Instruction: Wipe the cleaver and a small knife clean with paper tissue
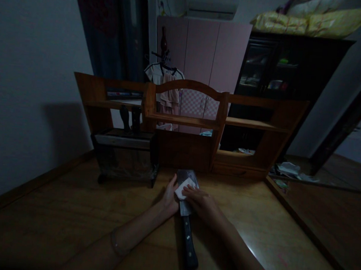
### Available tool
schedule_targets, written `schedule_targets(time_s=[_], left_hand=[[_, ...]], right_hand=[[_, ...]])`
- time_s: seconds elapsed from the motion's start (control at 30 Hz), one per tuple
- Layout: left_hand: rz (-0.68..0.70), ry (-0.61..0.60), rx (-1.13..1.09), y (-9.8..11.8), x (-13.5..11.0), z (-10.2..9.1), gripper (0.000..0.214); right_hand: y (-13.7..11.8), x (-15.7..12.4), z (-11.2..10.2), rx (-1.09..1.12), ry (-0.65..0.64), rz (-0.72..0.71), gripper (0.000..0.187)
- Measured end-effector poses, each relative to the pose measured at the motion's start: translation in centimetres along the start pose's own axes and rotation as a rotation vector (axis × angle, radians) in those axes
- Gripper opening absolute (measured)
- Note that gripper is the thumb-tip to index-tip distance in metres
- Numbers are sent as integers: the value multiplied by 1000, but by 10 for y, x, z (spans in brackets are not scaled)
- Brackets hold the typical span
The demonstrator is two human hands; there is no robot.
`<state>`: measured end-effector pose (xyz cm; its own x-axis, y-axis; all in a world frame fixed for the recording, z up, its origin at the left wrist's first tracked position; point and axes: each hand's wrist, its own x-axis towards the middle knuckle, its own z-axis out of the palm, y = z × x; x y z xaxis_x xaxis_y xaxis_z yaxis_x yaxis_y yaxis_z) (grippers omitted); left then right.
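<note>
- A broad steel cleaver with a black riveted handle [187, 229] lies flat on the brown wooden table [72, 210], just in front of the middle of the long wooden shelf unit [184, 121]. Its blade points towards the unit and its handle points away from it.
- A small white folded pad, cloth or paper [183, 189], sits on the blade at the end nearer the shelf unit.
- The right hand [203, 203] lies across the blade, its fingers [192, 189] stretched out and pressing the pad down, not closed round anything.
- The left hand [169, 197] rests against the blade's other edge, touching the pad. In the dim light I cannot tell whether its fingers pinch the pad or only steady the steel.
- A dark knife rack with a clear front [124, 154] stands at the left foot of the shelf unit, with two dark handles sticking up from it.
- Judged from this, wiping the blade is under way. How much steel is already cleaned cannot be made out, and the cleaver is not yet off the table.
</note>
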<state>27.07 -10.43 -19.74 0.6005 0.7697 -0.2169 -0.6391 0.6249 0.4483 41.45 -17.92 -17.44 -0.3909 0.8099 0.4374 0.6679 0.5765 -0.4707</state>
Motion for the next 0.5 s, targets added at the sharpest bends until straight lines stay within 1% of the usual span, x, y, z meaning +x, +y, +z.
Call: schedule_targets(time_s=[0.1,0.17,0.3,0.4,0.5], left_hand=[[-3,-75,3,0,-1,-1,54],[-4,-101,-5,1,-3,1,54],[-8,-74,-4,2,-7,7,54],[1,-56,11,2,-10,11,56],[10,-77,9,1,-11,13,56]], right_hand=[[-1,-1,2,-53,82,46,31],[-3,-1,1,-79,99,37,31],[-8,-1,-6,-138,85,-2,28],[-5,-3,-12,-178,106,22,26],[0,-5,-15,-185,129,70,27]])
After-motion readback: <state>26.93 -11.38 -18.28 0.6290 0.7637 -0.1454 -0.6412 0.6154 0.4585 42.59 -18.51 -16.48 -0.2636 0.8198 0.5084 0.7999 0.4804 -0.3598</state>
